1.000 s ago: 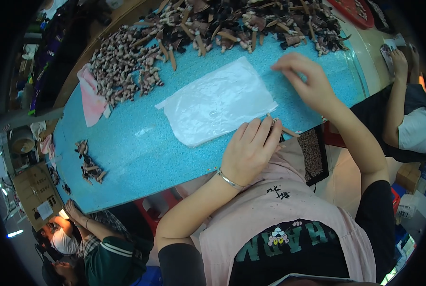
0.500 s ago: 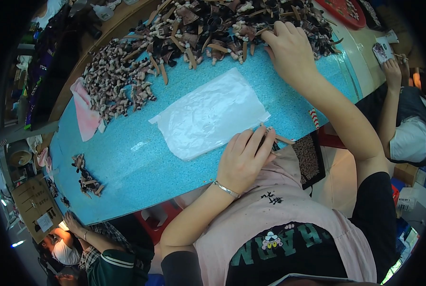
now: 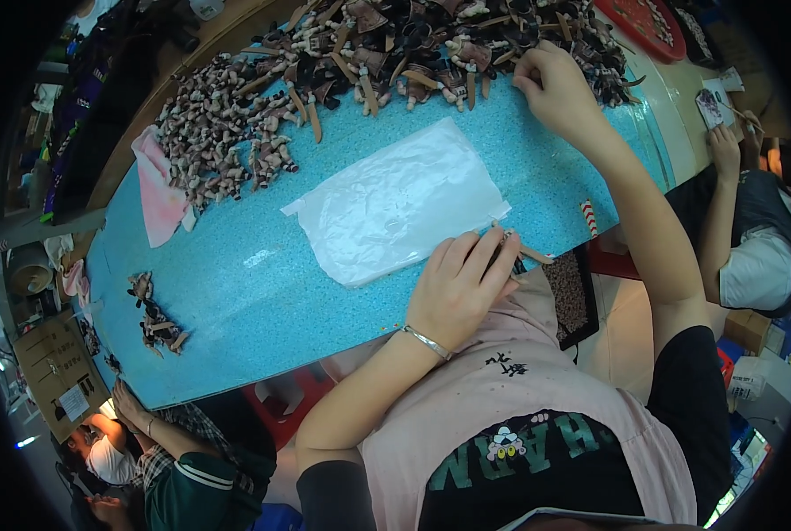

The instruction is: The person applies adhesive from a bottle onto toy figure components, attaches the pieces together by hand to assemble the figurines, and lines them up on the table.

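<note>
My left hand, with a bangle at the wrist, is closed over a small toy figure at the table's near edge. Fingers cover most of that figure; a tan, flat piece juts out to its right. At the far right part of the table, my right hand has its fingertips curled together beside a big pile of dark and brown toy figures. Whatever those fingertips may pinch is hidden. A white plastic sheet lies flat on the blue tabletop between the hands and the pile.
Smaller pale figure parts are heaped at the far left beside a pink cloth. Several figures lie at the left. A red tray stands far right. Other people's hands are at the left and right edges.
My right hand has drawn slightly back from the pile, its fingers more curled. My left hand keeps its hold on the figure. The whole view has shifted a little.
</note>
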A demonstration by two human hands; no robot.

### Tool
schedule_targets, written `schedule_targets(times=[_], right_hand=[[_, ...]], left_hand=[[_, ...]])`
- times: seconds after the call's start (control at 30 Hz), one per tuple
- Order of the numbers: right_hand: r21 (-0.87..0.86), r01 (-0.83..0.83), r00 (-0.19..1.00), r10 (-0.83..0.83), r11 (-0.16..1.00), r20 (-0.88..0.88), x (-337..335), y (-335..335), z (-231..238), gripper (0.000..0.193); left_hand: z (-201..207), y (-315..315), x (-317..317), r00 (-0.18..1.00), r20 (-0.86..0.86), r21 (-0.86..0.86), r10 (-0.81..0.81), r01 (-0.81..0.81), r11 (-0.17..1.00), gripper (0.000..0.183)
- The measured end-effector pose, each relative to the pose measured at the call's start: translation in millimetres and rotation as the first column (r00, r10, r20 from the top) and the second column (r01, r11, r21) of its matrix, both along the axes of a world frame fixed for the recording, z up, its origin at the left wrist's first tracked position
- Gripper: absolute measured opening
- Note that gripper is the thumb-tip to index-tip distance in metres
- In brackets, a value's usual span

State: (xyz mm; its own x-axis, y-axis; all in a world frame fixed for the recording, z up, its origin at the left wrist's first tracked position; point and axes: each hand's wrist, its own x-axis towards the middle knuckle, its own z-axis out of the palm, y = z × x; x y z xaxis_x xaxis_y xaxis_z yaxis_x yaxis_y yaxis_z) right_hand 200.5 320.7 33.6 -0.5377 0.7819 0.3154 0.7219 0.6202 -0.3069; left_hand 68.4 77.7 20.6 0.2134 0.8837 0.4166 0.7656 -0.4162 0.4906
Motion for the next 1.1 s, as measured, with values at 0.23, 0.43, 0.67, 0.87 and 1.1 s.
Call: schedule_targets(times=[0.23,0.43,0.67,0.87,1.1], right_hand=[[-0.174,-0.147,0.955,0.094,0.974,-0.281,3.1,-26.7,32.1,0.007],[0.353,-0.572,0.809,0.581,0.740,0.093,-18.2,-45.5,1.2,0.022],[0.439,-0.630,0.754,0.640,0.641,0.147,-24.3,-34.2,-10.8,0.023],[0.361,-0.714,0.687,0.699,0.600,0.198,-23.6,-30.9,-10.2,0.032],[0.263,-0.680,0.729,0.668,0.684,0.149,-30.5,-23.3,-2.3,0.023]], left_hand=[[-3.3,-1.1,-0.3,1.000,-0.007,0.008,0.008,-0.008,1.000,0.057],[-3.5,-1.6,-1.0,1.000,-0.014,0.021,0.014,-0.013,1.000,0.057],[-4.4,-2.1,-0.1,1.000,-0.021,0.006,0.011,-0.011,1.000,0.056],[-3.3,-2.2,-0.1,1.000,-0.014,0.022,0.019,-0.019,1.000,0.057],[-2.1,-1.7,-1.0,1.000,-0.020,-0.010,0.001,-0.001,1.000,0.054]])
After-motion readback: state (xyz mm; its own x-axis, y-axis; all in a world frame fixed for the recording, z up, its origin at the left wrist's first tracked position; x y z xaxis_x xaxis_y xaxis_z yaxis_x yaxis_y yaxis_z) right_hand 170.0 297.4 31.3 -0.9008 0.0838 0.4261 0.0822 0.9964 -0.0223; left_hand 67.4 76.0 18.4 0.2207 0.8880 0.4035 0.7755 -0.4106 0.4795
